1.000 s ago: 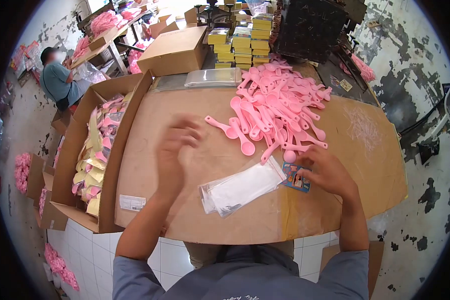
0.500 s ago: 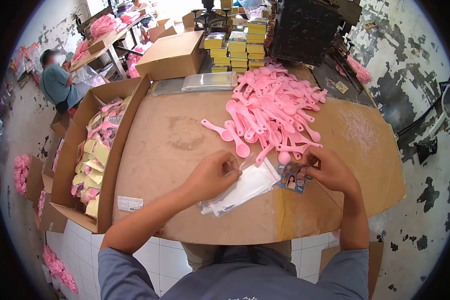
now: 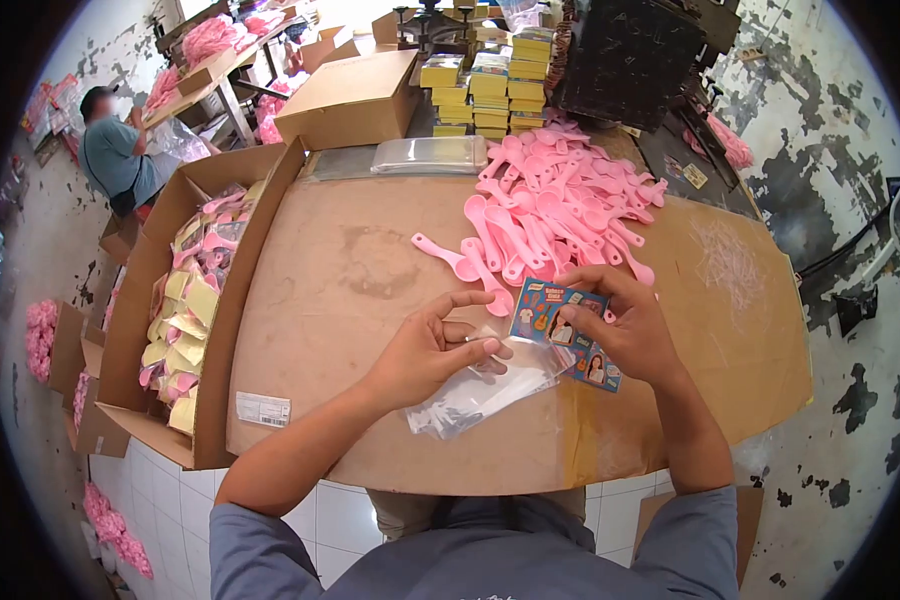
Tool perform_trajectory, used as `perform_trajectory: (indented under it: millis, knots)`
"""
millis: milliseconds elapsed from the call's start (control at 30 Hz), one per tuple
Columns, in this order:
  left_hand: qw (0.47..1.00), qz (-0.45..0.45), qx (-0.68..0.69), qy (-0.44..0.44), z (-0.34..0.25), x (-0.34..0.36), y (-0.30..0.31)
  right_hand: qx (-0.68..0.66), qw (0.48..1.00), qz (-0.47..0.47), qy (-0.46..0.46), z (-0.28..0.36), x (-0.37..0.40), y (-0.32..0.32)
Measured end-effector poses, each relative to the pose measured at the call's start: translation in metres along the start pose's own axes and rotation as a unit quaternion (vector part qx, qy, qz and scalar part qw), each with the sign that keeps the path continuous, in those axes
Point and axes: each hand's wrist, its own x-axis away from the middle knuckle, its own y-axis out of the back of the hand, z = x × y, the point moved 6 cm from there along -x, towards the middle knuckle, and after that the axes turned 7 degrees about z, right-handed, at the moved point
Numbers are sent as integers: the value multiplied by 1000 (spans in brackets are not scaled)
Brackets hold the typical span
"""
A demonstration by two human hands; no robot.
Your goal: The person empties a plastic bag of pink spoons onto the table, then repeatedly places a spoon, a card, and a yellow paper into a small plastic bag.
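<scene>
My right hand (image 3: 630,325) pinches a blue printed card (image 3: 542,312) with small pictures on it, held up over the near side of the spoon pile. A second printed card (image 3: 598,372) lies on the table just below that hand. My left hand (image 3: 430,350) has thumb and fingers closed on the edge of a clear plastic bag (image 3: 488,338). Under it rests a stack of clear plastic bags (image 3: 480,395). Beyond both hands spreads a heap of pink plastic spoons (image 3: 560,205), with one loose spoon (image 3: 445,257) at its left.
On the left stands an open carton (image 3: 210,425) filled with bagged spoons and cards. Stacks of cards (image 3: 490,90), a closed box (image 3: 345,95) and a clear plastic pack (image 3: 428,155) line the far edge. Another person (image 3: 115,150) sits at back left.
My right hand has lifted a card and brought it left, towards my left hand. My left hand has raised the mouth of a plastic bag, its fingers now more spread.
</scene>
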Motion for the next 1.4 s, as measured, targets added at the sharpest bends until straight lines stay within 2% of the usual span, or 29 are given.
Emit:
perform_trajectory:
  millis: [133,233,333,433,533,733,833,933,1033,1133,1233,1333,1400]
  knots:
    - [999,-14,-42,-14,-3,2,-2,-46,999,-8,23,-11,4,-12]
    - [997,-16,-68,-14,-5,4,-6,105,992,66,36,-1,3,-16]
    - [996,-9,-88,-23,-1,5,-10,127,988,66,53,6,3,-21]
    - [994,8,-108,4,0,6,-14,146,983,86,71,9,4,-15]
    - [998,6,-63,-4,-1,5,-16,103,990,82,42,14,6,-8]
    - [985,1,-175,9,-2,7,-16,106,983,141,50,2,9,-21]
    - [980,15,-199,-16,4,7,-19,112,984,131,54,5,9,-32]
    - [972,27,-235,9,4,8,-21,37,997,59,45,-7,8,-47]
    - [982,-18,-181,-49,7,7,-15,-47,998,-17,-36,-23,7,-29]
    - [989,-62,-113,-78,-7,9,-13,64,998,29,6,-14,10,-24]
    - [987,-38,-155,-36,-5,10,-12,121,989,67,56,-2,16,-52]
    - [985,-29,-169,-32,-1,10,-10,135,990,27,24,2,13,-50]
    - [988,-40,-142,-37,-4,10,-12,61,998,11,-16,-13,14,-42]
